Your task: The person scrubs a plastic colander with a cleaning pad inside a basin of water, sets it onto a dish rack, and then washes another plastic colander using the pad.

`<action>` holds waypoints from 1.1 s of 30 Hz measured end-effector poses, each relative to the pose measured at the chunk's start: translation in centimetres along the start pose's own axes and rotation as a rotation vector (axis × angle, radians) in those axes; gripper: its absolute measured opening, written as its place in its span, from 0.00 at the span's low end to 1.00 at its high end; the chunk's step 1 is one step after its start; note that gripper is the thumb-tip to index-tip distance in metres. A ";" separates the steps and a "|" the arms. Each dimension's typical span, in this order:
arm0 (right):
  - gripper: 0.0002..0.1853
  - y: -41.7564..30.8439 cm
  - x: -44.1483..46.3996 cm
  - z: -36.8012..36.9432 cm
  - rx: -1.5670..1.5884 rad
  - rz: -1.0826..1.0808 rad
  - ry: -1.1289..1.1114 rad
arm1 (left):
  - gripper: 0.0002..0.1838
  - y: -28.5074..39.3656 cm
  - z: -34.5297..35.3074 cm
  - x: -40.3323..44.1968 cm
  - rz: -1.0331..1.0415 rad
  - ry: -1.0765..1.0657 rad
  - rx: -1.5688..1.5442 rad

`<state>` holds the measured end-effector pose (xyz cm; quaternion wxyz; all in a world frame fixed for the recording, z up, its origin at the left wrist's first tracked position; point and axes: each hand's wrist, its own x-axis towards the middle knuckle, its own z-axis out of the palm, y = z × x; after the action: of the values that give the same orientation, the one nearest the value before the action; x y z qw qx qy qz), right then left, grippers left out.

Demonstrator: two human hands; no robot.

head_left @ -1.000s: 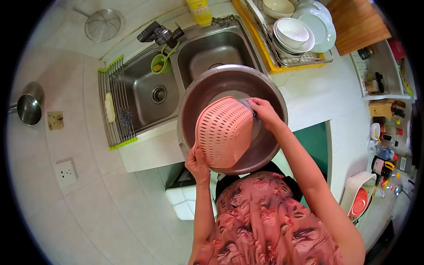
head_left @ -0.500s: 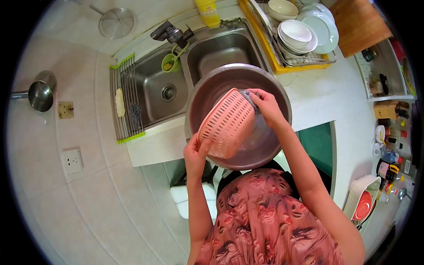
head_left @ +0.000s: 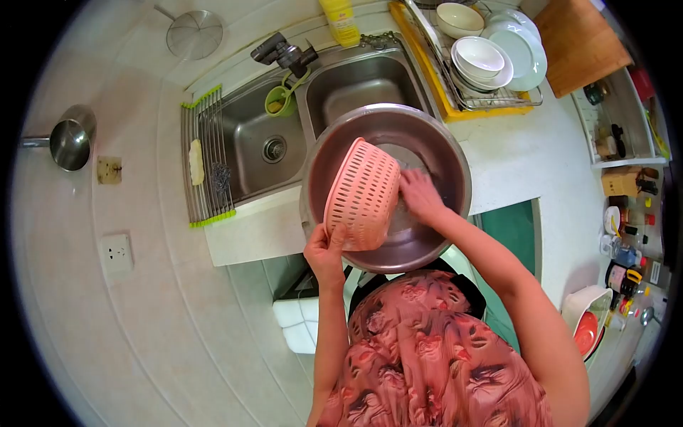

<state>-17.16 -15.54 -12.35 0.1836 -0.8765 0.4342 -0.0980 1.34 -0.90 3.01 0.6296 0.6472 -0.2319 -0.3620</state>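
A pink perforated plastic basket (head_left: 364, 193) is held tilted on its side over a wide metal basin (head_left: 313, 167). My left hand (head_left: 327, 249) grips its rim at the lower left, thumb on the perforated outer wall. Against the right side of the basket, at its base, lies my right hand (head_left: 421, 196), its fingers bent and partly hidden by the basket. The grey scouring pad seen in that hand a moment ago is covered from view. A little water appears to lie in the basin.
Behind the basin is a double sink (head_left: 249, 135) with a faucet (head_left: 283, 53) and a green cup (head_left: 279, 105). A roll-up rack (head_left: 206, 160) crosses its left end. Stacked bowls (head_left: 480, 60) fill a dish rack at the back right. Bottles (head_left: 626, 274) line the right counter.
My right hand has moved from the basket's upper rim down to its base, and the grey scouring pad has gone out of sight. The basket has turned more upright.
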 end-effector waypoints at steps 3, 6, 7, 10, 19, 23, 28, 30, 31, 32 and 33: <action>0.25 0.1 1.1 -1.3 0.207 0.249 -0.019 | 0.10 0.1 -0.1 0.2 -0.016 0.015 -0.032; 0.21 -1.6 2.2 -5.0 0.780 0.408 0.216 | 0.09 -0.4 -0.2 0.4 -0.012 0.007 -0.079; 0.21 -3.2 2.0 -7.4 0.837 0.375 0.263 | 0.09 -0.5 -0.2 0.5 -0.007 0.007 -0.072; 0.21 -7.4 1.1 -13.6 0.873 0.183 0.368 | 0.09 -0.1 0.3 0.7 -0.002 0.021 -0.077; 0.16 -9.6 3.8 -13.3 0.722 -0.043 0.400 | 0.11 -0.7 0.5 0.7 0.000 -0.021 -0.075; 0.13 -12.7 2.6 -15.9 0.684 -0.310 0.386 | 0.12 -0.5 0.1 1.0 0.012 -0.033 -0.009; 0.10 -11.8 4.9 -14.3 0.551 -0.332 0.403 | 0.13 -1.5 -0.5 0.7 0.034 -0.048 0.031; 0.10 -10.7 6.5 -14.0 0.628 -0.189 0.395 | 0.13 -1.6 -0.5 0.4 0.031 -0.044 0.034; 0.10 -10.6 6.9 -14.3 0.665 -0.120 0.390 | 0.13 -1.7 -0.6 0.3 0.035 -0.038 0.042; 0.11 -10.7 6.5 -14.7 0.570 -0.177 0.378 | 0.13 -1.7 -0.7 0.4 0.038 -0.034 0.051; 0.11 -11.5 6.0 -15.3 0.586 -0.250 0.357 | 0.13 -1.9 -0.8 0.5 0.045 -0.041 0.037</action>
<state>-10.28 -17.53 6.37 0.3347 -0.8020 0.3024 -0.3915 1.97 -0.52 1.04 0.6206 0.6459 -0.2660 -0.3563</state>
